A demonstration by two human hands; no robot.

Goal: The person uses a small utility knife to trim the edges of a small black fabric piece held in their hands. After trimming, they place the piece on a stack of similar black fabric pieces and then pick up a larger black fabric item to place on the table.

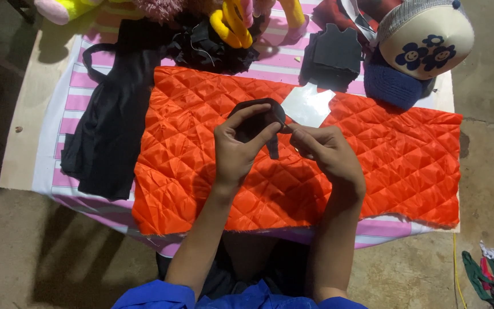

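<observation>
A low tabletop (pixel 12 154) of pale board is seen on a concrete floor (pixel 41 257), covered by a pink-and-white striped cloth (pixel 72 97). Most of that cloth is overlaid by a large sheet of orange quilted fabric (pixel 395 154), glossy and stitched in diamonds. A black garment (pixel 110 137) is laid along the left edge of the orange sheet, partly on the stripes. At the far side, plush toys (pixel 232 23) in yellow and pink are piled, with a stack of dark cut pieces (pixel 335 54) beside them and a cream cap with dark blue flowers (pixel 424 40) on a blue knitted item (pixel 393 83). A pale, shiny cut shape (pixel 310 106) is set flat on the orange fabric just beyond the hands.

A small piece of black fabric (pixel 253 123) is held above the middle of the orange sheet. It is pinched by the left hand (pixel 238 151) between thumb and forefinger, while the fingers of the right hand (pixel 324 151) are closed on its right edge, where a narrow strip hangs down. Whether anything finer is also held there cannot be told.

The piece is judged to be light, thin and limp, likely to fold or slip if loosely held; a firm pinch near its edges, as is seen here, would be best suited.
</observation>
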